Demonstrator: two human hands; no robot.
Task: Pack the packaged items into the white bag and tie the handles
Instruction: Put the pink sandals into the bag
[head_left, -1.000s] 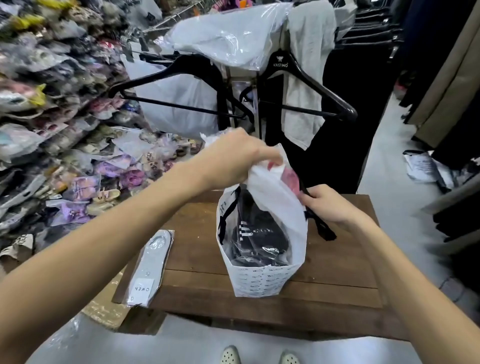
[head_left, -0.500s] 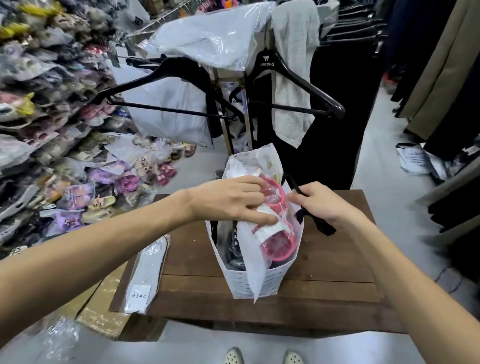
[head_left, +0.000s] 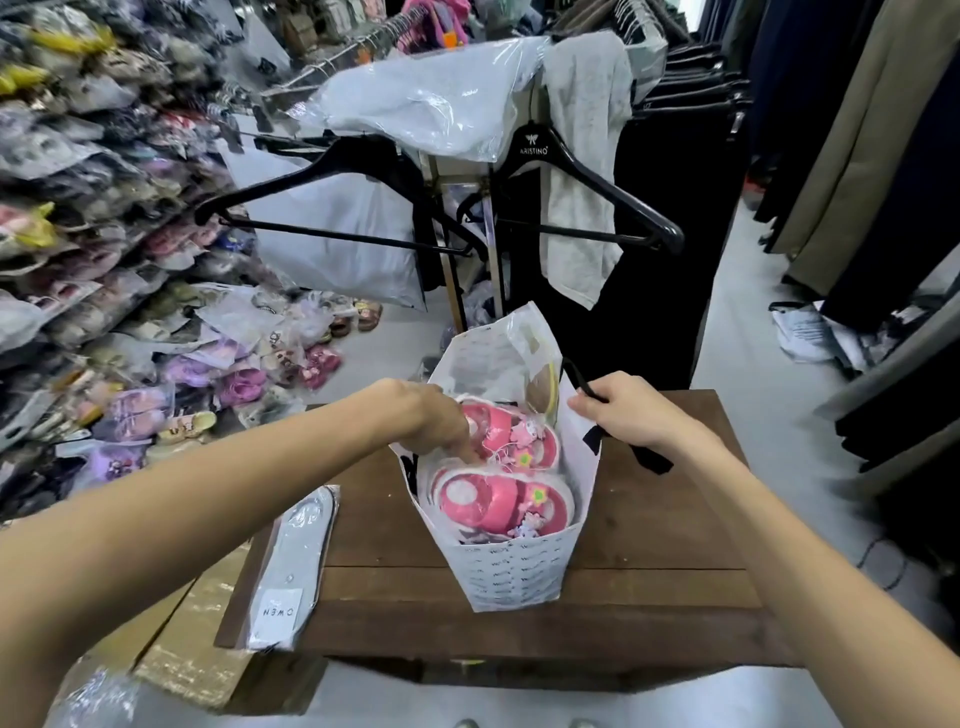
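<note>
A white bag with small printed lettering stands upright on the wooden table. A clear packet of pink children's shoes lies in its open mouth, its plastic top sticking up behind. My left hand reaches in at the bag's left rim, fingers pointing down and pressing on the packet. My right hand grips the black handle at the bag's right rim and holds that side up. A dark item under the packet is mostly hidden.
A packaged grey insole labelled OWEN lies on the table's left edge, over a cardboard box. Shelves of bagged shoes fill the left. A rack with black hangers and a grey towel stands behind the table.
The pink shoe packet has gone from above the bag down into it. My left hand followed it down to the bag's left rim. My right hand stayed on the handle.
</note>
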